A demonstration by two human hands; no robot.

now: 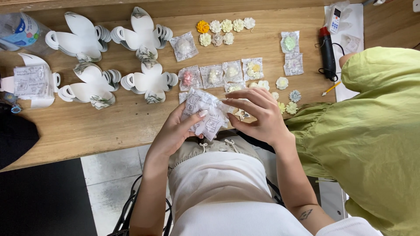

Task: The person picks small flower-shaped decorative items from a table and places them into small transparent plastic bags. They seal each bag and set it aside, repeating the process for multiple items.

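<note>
My left hand [175, 131] grips a small stack of clear printed plastic bags [204, 112] over the near edge of the wooden table [96, 126]. The fingers of my right hand [258, 114] curl at the right end of the same stack. Just behind my hands lie several sealed clear packets [218, 75], each with a small flower inside. Loose small flowers [225, 26] in yellow, white and cream sit in rows further back, and a few more [288, 101] lie to the right of my right hand.
Stacks of white petal-shaped paper holders [109, 65] fill the table's left half. A plastic bottle [19, 32] stands at the far left. A black glue gun [327, 52] lies at the back right. A person in green [376, 126] sits on my right.
</note>
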